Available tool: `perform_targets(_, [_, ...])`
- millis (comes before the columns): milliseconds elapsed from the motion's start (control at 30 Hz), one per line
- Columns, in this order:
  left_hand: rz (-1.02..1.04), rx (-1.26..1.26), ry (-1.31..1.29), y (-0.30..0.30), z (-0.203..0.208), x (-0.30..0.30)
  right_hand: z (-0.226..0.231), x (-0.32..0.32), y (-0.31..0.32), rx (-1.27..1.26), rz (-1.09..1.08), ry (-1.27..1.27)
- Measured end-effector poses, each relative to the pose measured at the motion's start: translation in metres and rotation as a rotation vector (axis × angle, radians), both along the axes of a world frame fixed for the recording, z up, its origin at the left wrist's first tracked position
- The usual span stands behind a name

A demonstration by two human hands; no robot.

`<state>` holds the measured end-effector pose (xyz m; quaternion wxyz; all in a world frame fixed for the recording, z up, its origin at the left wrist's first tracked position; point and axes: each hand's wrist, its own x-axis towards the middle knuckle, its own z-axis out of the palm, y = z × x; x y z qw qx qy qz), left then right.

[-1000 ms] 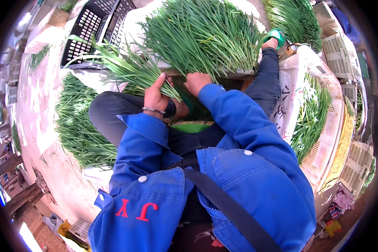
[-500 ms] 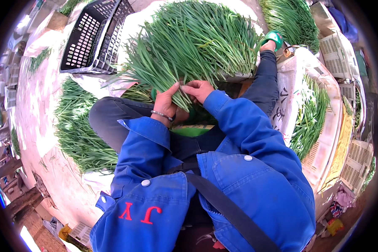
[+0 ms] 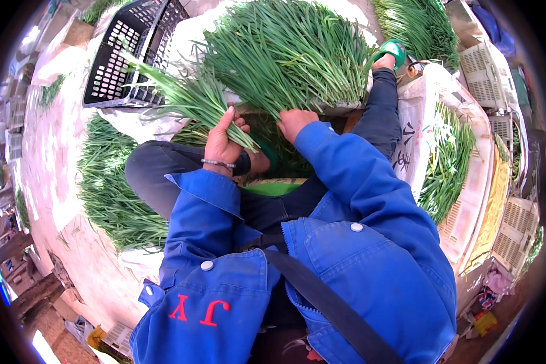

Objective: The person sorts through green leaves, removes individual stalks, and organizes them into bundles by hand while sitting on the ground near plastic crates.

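A bunch of garlic chives is gripped in my left hand, its leaves fanning toward the upper left and its pale cut ends pointing down right. A large heap of garlic chives lies in front of me. At the near edge of that heap, my right hand is closed with its fingertips around some stalks, which still run into the heap. The two hands are apart, and both sit above the gap between my knees.
A black plastic crate stands at the far left. More chives lie in a pile beside my left knee, in a white-lined basket at the right, and in another heap at the far right. Pale crates line the right side.
My left hand has moved left and tilted the bunch toward the crate. My right hand has left the bunch's stalk ends and gone to the heap's near edge, closing on stalks there.
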<state>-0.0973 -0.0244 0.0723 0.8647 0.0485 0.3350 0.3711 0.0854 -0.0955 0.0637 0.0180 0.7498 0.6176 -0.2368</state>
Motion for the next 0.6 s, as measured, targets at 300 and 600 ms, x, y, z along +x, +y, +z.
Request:
perform_targets(300, [0.038,0.020,0.174,-0.003,0.001,0.004,-0.027,0.051,0.025,0.101,-0.433,0.710])
perform_targets(600, [0.024,-0.024,0.244,-0.018,-0.005,0.005,-0.014,0.033,-0.004,-0.188,-0.920,1.592])
